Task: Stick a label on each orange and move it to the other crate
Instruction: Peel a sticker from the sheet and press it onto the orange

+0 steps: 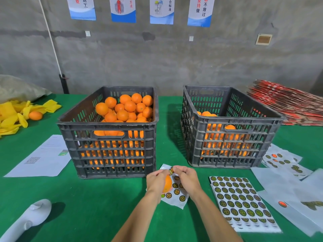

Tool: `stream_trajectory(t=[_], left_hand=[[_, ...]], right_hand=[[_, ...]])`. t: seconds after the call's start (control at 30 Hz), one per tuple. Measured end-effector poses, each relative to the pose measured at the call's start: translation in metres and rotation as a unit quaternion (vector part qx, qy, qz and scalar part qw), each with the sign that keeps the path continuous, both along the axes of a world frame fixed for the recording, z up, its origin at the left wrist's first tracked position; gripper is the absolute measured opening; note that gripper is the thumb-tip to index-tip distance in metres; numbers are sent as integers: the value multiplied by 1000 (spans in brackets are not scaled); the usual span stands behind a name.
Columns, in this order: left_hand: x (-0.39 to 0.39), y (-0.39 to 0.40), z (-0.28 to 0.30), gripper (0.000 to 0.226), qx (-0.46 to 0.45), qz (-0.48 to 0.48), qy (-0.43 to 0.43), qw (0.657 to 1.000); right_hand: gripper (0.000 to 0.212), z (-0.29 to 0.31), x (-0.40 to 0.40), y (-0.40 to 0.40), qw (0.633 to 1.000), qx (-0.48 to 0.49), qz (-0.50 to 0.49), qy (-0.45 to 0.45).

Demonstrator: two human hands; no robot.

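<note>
Green table (104, 198), concrete wall (157, 58), four posters, two crates. Left hand (155, 180) gripping orange (167, 184); right hand (187, 177) pinching label (171, 170).

- left hand (156, 179) is wrapped around one orange (167, 184), held just above a partly used label sheet (176, 194) on the green tabletop (104, 206)
- right hand (186, 177) pinches a round label (171, 170) right at the top of that orange, fingertips of both hands nearly meeting
- left crate (108, 130) is piled high with oranges, right crate (230, 126) only part full
- full label sheet (241, 201) lies just right of the hands
- yellow foam sleeves (14, 114) with a stray orange (35, 115) far left
</note>
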State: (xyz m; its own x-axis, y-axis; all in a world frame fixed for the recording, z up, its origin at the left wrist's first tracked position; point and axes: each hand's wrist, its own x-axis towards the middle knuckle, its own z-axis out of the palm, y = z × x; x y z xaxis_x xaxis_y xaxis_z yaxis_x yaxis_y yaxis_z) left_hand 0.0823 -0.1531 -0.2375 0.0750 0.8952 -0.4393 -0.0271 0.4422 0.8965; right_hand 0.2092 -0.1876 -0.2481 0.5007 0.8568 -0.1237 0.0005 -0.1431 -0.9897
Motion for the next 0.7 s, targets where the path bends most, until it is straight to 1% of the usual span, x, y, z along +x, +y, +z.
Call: stream_trajectory(t=[0.1, 0.17, 0.23, 0.3, 0.43, 0.5, 0.57, 0.7], left_hand=[[1, -1, -1, 7, -4, 4, 2, 1000], [-1, 1, -1, 12, -22, 3, -3, 1000], [-3, 4, -2, 29, -50, 0, -21, 999], [-7, 5, 0, 46, -74, -7, -33, 997], [-12, 6, 4, 59, -98, -15, -63, 993], [-12, 7, 4, 61, -100, -16, -68, 993], [-12, 7, 4, 61, -99, -13, -71, 992], [-11, 6, 1, 53, -83, -11, -63, 994]], right_hand=[[10, -2, -2, -2, 1000, 10, 3, 6], [10, -4, -4, -3, 999, 29, 0, -33], [11, -10, -6, -5, 993, 60, -2, -106], [12, -16, -10, -7, 983, 102, -2, -155], [12, -16, -15, -10, 969, 148, 2, -195], [12, -16, -16, -11, 967, 154, 6, -204], [11, -15, -16, -12, 970, 145, 6, -195], [11, -16, -17, -13, 978, 122, 1, -171]])
